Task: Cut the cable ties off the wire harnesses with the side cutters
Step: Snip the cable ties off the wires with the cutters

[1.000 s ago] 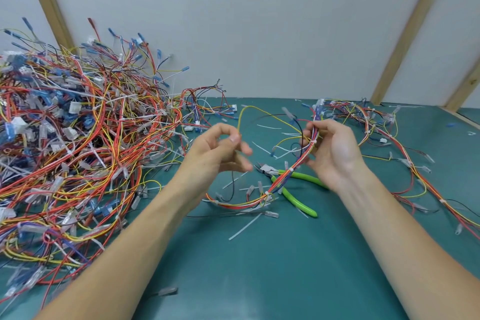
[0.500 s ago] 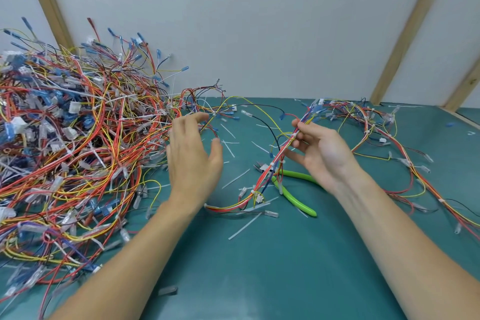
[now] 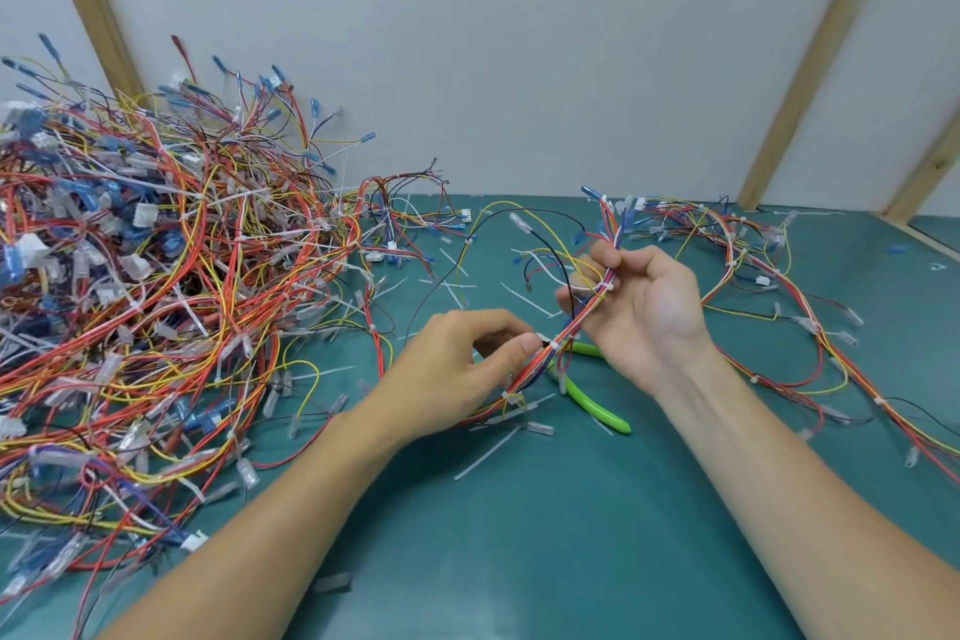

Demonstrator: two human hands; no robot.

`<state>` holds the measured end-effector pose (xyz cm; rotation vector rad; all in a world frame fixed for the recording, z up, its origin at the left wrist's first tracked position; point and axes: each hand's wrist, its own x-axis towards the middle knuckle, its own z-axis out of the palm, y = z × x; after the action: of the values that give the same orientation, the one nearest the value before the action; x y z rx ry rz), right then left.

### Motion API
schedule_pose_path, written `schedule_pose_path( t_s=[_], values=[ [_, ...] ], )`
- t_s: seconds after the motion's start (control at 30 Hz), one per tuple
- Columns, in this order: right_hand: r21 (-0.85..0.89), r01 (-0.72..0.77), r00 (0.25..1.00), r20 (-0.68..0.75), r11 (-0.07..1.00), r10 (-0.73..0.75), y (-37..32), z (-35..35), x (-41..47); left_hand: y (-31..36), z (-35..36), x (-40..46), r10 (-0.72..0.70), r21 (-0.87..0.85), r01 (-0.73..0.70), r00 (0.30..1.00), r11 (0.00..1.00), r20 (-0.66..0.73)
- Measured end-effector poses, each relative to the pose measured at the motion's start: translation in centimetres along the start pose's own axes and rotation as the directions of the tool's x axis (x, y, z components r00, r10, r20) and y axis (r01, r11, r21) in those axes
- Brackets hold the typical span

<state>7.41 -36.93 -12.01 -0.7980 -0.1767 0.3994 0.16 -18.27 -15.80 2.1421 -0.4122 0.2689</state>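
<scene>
My right hand grips a wire harness of red, yellow and blue wires, holding it up slanted above the table. White cable ties wrap the bundle by my fingers and lower down. My left hand pinches the same harness lower on the bundle, at a white tie near my thumb. The side cutters, with bright green handles, lie on the green table under the harness, in neither hand.
A large tangled heap of harnesses fills the left side of the table. More harnesses trail along the right. Cut tie pieces lie scattered on the green table. A white wall with wooden battens stands behind.
My left hand came back from the heap on the left and now pinches the harness low on the bundle. My right hand kept its hold on the harness.
</scene>
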Motion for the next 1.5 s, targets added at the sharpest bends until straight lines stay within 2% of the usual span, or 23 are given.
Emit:
schedule_pose_path(
  t_s=[0.23, 0.4, 0.57, 0.67, 0.8, 0.97, 1.07, 1.17, 1.27, 1.33, 1.4, 1.5],
  values=[
    [0.136, -0.035, 0.998, 0.058, 0.99, 0.027, -0.2, -0.2, -0.1, 0.4, 0.1, -0.1, -0.049, -0.175, 0.044, 0.999, 0.984, -0.024],
    [0.12, -0.1, 0.993, 0.081, 0.988, 0.091, 0.1, 0.2, -0.2, 0.4, 0.1, 0.2, -0.057, -0.176, 0.042, 0.995, 0.983, -0.08],
    [0.084, -0.116, 0.993, 0.005, 0.99, 0.116, 0.3, 0.2, -0.1, 0.4, -0.1, 0.4, -0.094, -0.215, 0.05, 0.975, 0.975, -0.201],
    [0.105, -0.107, 0.993, -0.029, 0.989, 0.111, 0.3, 0.2, 0.0, 0.5, -0.4, 0.6, -0.119, -0.301, 0.066, 0.98, 0.951, -0.162],
    [0.04, -0.056, 0.994, -0.095, 0.998, 0.06, 0.4, 0.3, 0.2, 0.8, -0.2, 0.3, -0.1, -0.324, 0.092, 0.995, 0.942, -0.009],
    [-0.001, -0.025, 0.988, -0.155, 1.0, 0.025, 0.4, 0.3, 0.2, 1.1, -0.5, 0.5, -0.099, -0.409, 0.073, 0.994, 0.91, -0.044],
    [-0.082, -0.019, 0.989, -0.151, 0.996, 0.007, 0.4, 0.2, 0.2, 0.9, -0.5, 0.5, -0.098, -0.399, 0.069, 0.994, 0.914, -0.052],
    [-0.231, -0.029, 0.996, -0.088, 0.972, 0.009, 0.5, 0.2, 0.1, 0.7, -0.5, 0.6, -0.108, -0.406, 0.068, 0.991, 0.912, -0.076],
    [-0.466, -0.009, 0.997, -0.07, 0.885, -0.027, 1.0, 0.4, 0.0, 0.6, -0.7, 0.8, -0.14, -0.437, 0.066, 0.98, 0.897, -0.14],
    [-0.596, 0.051, 0.987, -0.093, 0.802, -0.132, 1.6, 0.7, -0.1, 0.5, -0.9, 0.9, -0.155, -0.434, 0.067, 0.973, 0.899, -0.173],
    [-0.652, 0.103, 0.974, -0.088, 0.752, -0.21, 1.9, 0.7, -0.2, 0.3, -1.0, 1.0, -0.147, -0.42, 0.054, 0.97, 0.906, -0.194],
    [-0.698, 0.1, 0.985, -0.031, 0.71, -0.168, 2.0, 0.6, -0.4, 0.2, -1.0, 1.0, -0.137, -0.417, 0.032, 0.965, 0.908, -0.225]
  ],
)
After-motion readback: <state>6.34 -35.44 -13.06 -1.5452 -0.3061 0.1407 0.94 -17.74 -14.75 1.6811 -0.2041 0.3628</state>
